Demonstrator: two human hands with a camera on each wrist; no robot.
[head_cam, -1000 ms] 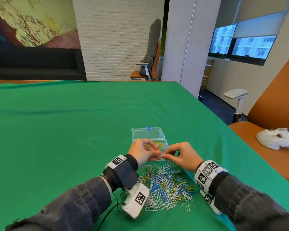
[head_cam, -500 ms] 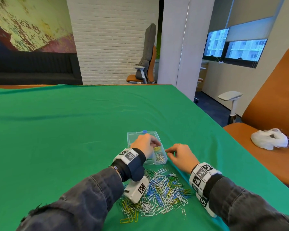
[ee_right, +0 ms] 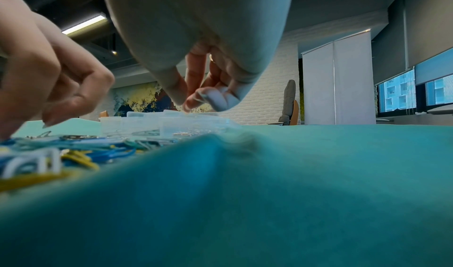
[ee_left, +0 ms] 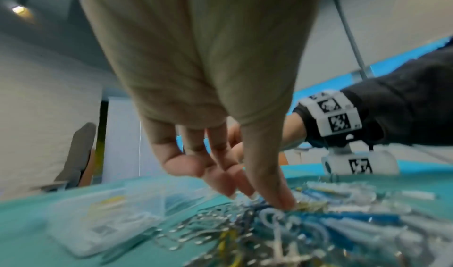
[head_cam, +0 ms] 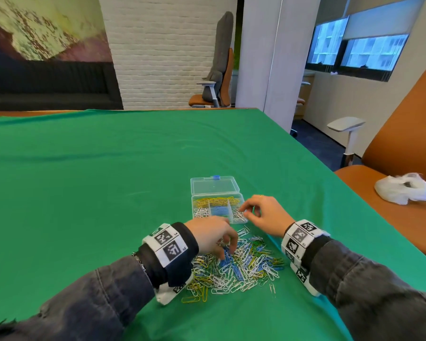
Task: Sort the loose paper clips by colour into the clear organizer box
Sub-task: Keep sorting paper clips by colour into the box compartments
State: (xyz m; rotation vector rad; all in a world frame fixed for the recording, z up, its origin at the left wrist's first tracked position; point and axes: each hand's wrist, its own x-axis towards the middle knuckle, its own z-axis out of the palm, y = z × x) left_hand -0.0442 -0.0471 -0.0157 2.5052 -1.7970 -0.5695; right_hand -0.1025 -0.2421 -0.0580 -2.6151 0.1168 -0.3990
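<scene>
The clear organizer box (head_cam: pixel 217 207) sits open on the green table (head_cam: pixel 96 180), toward its right edge, with yellow, blue and silver clips in its parts, and the pile of loose paper clips (head_cam: pixel 239 267) lies just in front of it. The left hand (head_cam: pixel 213 238) reaches down into the pile – its fingers (ee_left: pixel 277 189) are close together and touch the clips, but the blur hides whether they pinch 1. The right hand (head_cam: pixel 263 215) hangs over the box's right corner – thumb and first finger nearly meet.

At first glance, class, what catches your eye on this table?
A bright heap of clips, blue, yellow, white and green, lies on the green cloth nearest the person, with the left hand reaching into it. Just beyond, the clear box stands open, and the right hand hovers over its right compartment.
</scene>
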